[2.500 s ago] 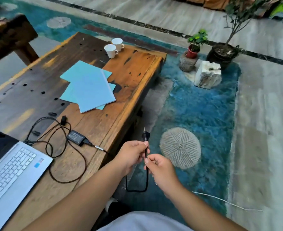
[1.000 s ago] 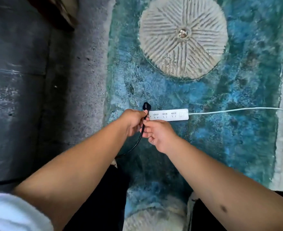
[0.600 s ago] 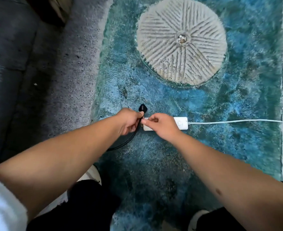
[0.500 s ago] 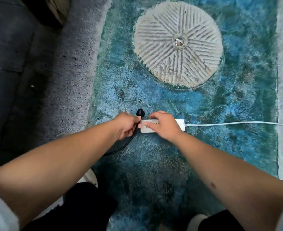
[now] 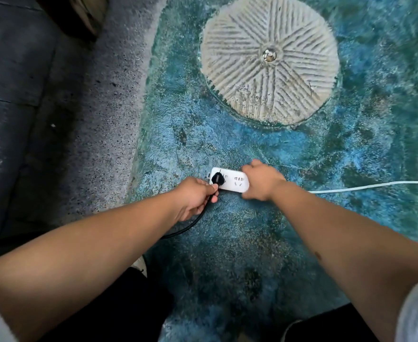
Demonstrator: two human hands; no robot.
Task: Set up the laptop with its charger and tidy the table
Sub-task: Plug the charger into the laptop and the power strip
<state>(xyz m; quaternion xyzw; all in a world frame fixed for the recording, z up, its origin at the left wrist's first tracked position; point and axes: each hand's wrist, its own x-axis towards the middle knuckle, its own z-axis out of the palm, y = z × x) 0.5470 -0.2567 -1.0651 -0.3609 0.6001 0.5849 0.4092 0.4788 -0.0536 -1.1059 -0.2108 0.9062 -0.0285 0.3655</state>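
A white power strip (image 5: pixel 236 181) lies on the blue rug. The charger's black plug (image 5: pixel 217 179) sits in the strip's leftmost socket. My left hand (image 5: pixel 195 196) grips the black cable (image 5: pixel 190 224) just behind the plug. My right hand (image 5: pixel 262 181) holds the strip's right end and covers it. The strip's white cord (image 5: pixel 375 185) runs off to the right. The laptop and the table top are out of view.
A round pale ribbed pattern (image 5: pixel 269 58) marks the blue rug (image 5: pixel 252 243) ahead. Grey speckled floor (image 5: pixel 99 119) lies to the left, with the dark underside of the table (image 5: pixel 13 82) beyond. My dark trouser legs fill the bottom edge.
I bent from the table down to the floor with the plug. The plug went from beside the strip's left end into its leftmost socket. My right hand slid to the strip's right end.
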